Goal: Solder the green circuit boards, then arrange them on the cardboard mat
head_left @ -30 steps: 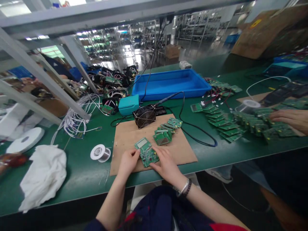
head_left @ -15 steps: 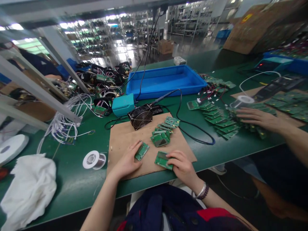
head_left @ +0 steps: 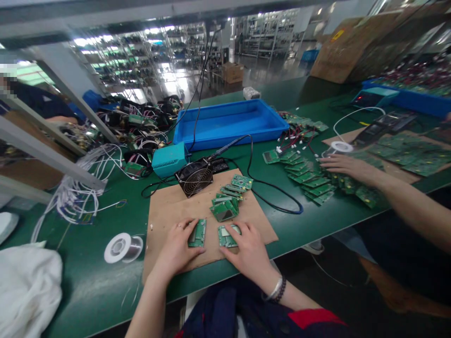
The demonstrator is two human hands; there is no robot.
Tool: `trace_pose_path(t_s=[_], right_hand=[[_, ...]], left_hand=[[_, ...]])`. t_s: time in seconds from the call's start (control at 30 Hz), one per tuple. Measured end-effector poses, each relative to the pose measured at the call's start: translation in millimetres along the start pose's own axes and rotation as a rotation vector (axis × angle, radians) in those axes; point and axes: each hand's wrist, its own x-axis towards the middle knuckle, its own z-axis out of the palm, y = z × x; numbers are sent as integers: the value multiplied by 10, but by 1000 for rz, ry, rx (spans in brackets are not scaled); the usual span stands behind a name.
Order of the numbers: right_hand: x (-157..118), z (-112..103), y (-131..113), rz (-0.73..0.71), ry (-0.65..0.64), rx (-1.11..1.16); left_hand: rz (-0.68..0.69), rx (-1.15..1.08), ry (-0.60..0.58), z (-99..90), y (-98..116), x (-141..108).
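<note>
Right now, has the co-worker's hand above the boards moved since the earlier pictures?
Yes, leftward: the co-worker's hand was first right of the white spool; now it is just below the spool in view.

No lettering is legible; the yellow label [head_left: 337,35] on the large cardboard box [head_left: 355,52] seems too blurred to read.

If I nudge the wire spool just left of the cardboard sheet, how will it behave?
The wire spool would probably roll, since it appears to lie on its side and its white flange is round. The metallic-looking wire wound around it suggests it may feel heavy for its size.
</note>
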Motion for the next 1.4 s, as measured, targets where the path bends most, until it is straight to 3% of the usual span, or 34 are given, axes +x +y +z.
trace_pose_path(t_s=[0.13,0.23,0.33,0.4,0.53,0.67,0.83,1.0,1.2,1.3,1.4], right_hand=[[57,-14,41,-205,-179,191],[104,-100,165,-281,-120,257],[205,-161,235,-170,132,240],[312,-167,226,-82,232,213],[523,-114,95,-77,170,240],[619,-68,-34,-30,112,343],[651,-183,40,105,121,570],[471,-397,378,390,226,769],[0,-418,608,657,191,816],[-134,-395,587,636,106,607],[-133,-371,524,490,61,279]], left_hand=[[-4,-56,83,127,86,-57],[-41,-99,114,268,121,-92],[-44,-134,142,374,123,-94],[-1,-165,139,399,117,-80],[68,-186,94,377,124,-43],[28,-181,104,364,154,-62],[59,-213,97,333,234,-89],[245,-220,-30,192,424,114],[353,-152,-219,124,582,375],[349,-148,-197,156,603,393],[262,-134,-106,228,658,374]])
